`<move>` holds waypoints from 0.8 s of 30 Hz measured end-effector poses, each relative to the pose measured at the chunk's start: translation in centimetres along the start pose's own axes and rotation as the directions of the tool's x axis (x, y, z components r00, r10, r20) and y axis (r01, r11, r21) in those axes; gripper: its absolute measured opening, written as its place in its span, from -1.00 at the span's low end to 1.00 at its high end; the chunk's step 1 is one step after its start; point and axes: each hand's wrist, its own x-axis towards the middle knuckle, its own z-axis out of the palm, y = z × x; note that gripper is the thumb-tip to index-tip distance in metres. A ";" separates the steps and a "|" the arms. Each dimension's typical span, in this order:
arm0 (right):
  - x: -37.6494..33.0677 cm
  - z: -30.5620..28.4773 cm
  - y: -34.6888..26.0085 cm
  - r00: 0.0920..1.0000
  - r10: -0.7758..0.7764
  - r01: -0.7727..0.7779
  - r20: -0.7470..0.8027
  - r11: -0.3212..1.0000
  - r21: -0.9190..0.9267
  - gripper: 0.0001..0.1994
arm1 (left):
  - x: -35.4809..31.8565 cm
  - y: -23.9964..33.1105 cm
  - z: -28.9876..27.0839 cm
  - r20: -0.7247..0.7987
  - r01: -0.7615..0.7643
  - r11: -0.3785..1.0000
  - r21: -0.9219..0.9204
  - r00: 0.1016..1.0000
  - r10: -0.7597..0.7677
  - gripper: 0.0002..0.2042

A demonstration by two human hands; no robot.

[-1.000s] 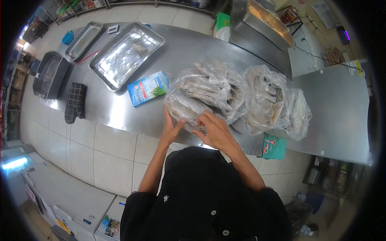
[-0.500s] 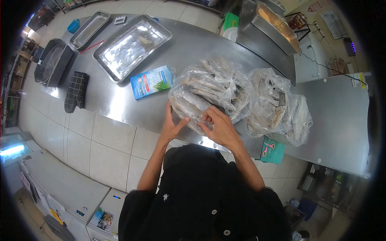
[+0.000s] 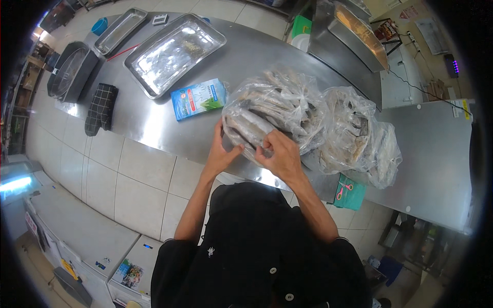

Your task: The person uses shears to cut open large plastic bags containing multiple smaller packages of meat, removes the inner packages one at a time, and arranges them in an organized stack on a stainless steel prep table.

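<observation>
A clear plastic bag (image 3: 303, 110) lies on the steel table in front of me, filled with long silvery-brown pieces that look like dried fish. At its near left edge, my left hand (image 3: 222, 155) has its fingers along the side and its thumb on the plastic. My right hand (image 3: 281, 155) is closed, thumb and bent fingers pinching the near side of the bag; the exact spot they grip is partly hidden. A second clear bag (image 3: 352, 133) with similar contents rests just to the right. A blue and white carton (image 3: 197, 100) lies left of the first bag.
Metal trays (image 3: 177, 54) (image 3: 120, 32) and a dark grey bin (image 3: 77, 72) stand at the far left of the steel table (image 3: 149, 120). A black checked mitt (image 3: 101, 109) lies nearer. Pink-handled scissors (image 3: 343, 190) rest on a green cloth (image 3: 354, 197) at the front right edge.
The view has shifted slightly, so everything sits a little further right. My hands stay at the near edge of the bag, the right one still pinching, with the plastic slightly reshaped.
</observation>
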 end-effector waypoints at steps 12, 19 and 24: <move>1.0 -1.0 1.3 0.991 -0.116 0.114 -0.063 0.993 -0.037 -0.80 | 1.0 0.6 1.3 -0.034 -0.009 1.000 0.030 0.999 0.010 -0.09; 1.0 -1.1 0.4 0.977 -0.156 0.192 0.144 0.936 -0.294 -0.51 | 0.7 -0.4 0.8 -0.071 -0.010 1.000 0.027 0.997 0.012 -0.08; 0.5 -1.4 0.3 0.971 -0.111 0.184 0.210 0.911 -0.369 -0.47 | 0.3 0.0 1.3 -0.143 -0.034 0.998 -0.060 0.989 0.026 -0.05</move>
